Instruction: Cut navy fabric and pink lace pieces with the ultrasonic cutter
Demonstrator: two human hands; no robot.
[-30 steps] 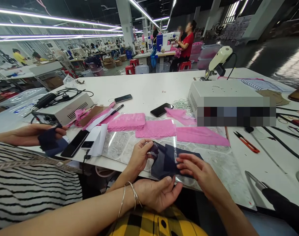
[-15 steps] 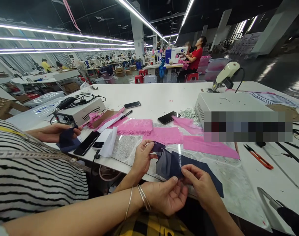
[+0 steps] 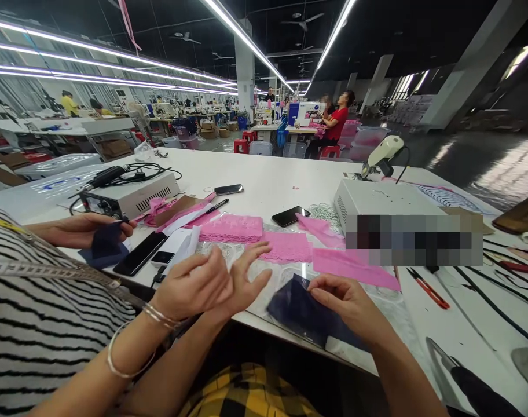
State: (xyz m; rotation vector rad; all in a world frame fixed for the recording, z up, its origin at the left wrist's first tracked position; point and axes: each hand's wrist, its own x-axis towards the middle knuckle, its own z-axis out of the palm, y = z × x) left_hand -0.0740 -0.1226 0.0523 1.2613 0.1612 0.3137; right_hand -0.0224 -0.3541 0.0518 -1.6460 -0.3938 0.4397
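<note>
My right hand (image 3: pixel 348 298) pinches an edge of a dark navy piece of fabric (image 3: pixel 305 313), which lies at the front of the table over a clear sheet. My left hand (image 3: pixel 249 282) is open with fingers spread, holding nothing. Its fingertips are over the near edge of a stack of pink fabric pieces (image 3: pixel 231 227) and a flat pink piece (image 3: pixel 288 246); whether they touch cannot be seen. A co-worker's hand (image 3: pixel 198 284), with bangles at the wrist, crosses in front of my left wrist. The co-worker's other hand (image 3: pixel 88 229) holds another navy piece (image 3: pixel 105 242).
Phones (image 3: pixel 140 253) and a black pen (image 3: pixel 217 205) lie left of the pink stack. A pink strip (image 3: pixel 355 267), orange-handled thread snips (image 3: pixel 429 289) and a grey machine box (image 3: pixel 389 197) are on the right. Another box with cables (image 3: pixel 146 194) stands at left.
My left hand has let go of the navy fabric and moved left, opening. The co-worker's bangled hand has drawn back left. The navy fabric is lower, still in my right hand.
</note>
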